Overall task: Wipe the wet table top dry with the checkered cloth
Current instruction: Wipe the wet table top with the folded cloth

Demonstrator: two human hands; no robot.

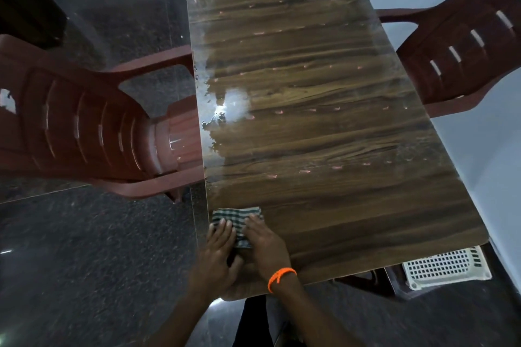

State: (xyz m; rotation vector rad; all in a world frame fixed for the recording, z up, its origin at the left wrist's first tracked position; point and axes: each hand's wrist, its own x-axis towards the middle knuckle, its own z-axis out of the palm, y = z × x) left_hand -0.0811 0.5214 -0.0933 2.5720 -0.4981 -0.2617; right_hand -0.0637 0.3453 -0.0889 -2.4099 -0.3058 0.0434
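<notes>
A folded green-and-white checkered cloth [234,215] lies flat on the near left corner of the wood-grain table top [324,121]. My left hand [218,251] presses its left part with fingers spread. Beside it, my right hand [263,241], with an orange band on the wrist, presses the cloth's right part. Both palms hide the cloth's near half. A shiny film of water [208,87] runs along the table's left edge, with a bright glare in the middle of it. Small droplets dot the rest of the surface.
A red-brown plastic chair [84,127] stands tight against the table's left side. A second one [462,48] is at the far right. A white perforated basket [448,267] sits below the table's near right corner. The floor is dark speckled stone.
</notes>
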